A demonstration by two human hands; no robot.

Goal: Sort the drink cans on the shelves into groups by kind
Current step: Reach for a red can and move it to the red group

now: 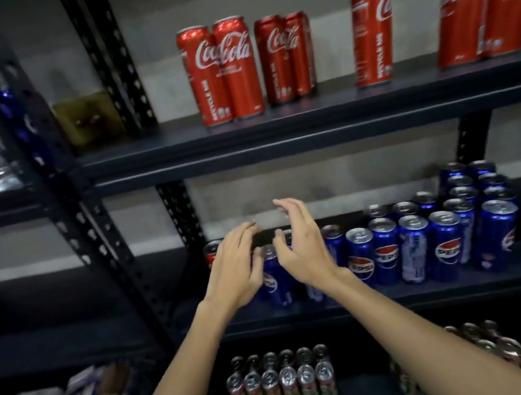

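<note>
Both hands are reaching in at the centre of the frame, over the left end of the middle shelf [402, 294], where the blue Pepsi cans [415, 248] are standing in rows that run to the right. The left hand [236, 268] is hovering with fingers relaxed and spread, gripping nothing; the right hand [300, 245] is likewise released, fingers loosely arched above the can tops. Between the two hands a blue can [272, 273] is showing, and just left of the left hand a single red can [212, 253] is peeking out at the edge of the blue group, partly hidden by the fingers.

In the upper part of the frame the red Coca-Cola cans [221, 71] are standing on the top shelf [307, 115] in loose pairs with gaps between them. At the bottom centre a block of darker cans [280, 387] is sitting on the lowest shelf; their kind is too dim to read.

The stray red can looks like the one needing to go up. To do this well, the left hand should be closing around its body rather than its rim, lifting straight up so the neighbouring blue cans are not toppling, while the right hand is steadying the nearest blue can
</note>
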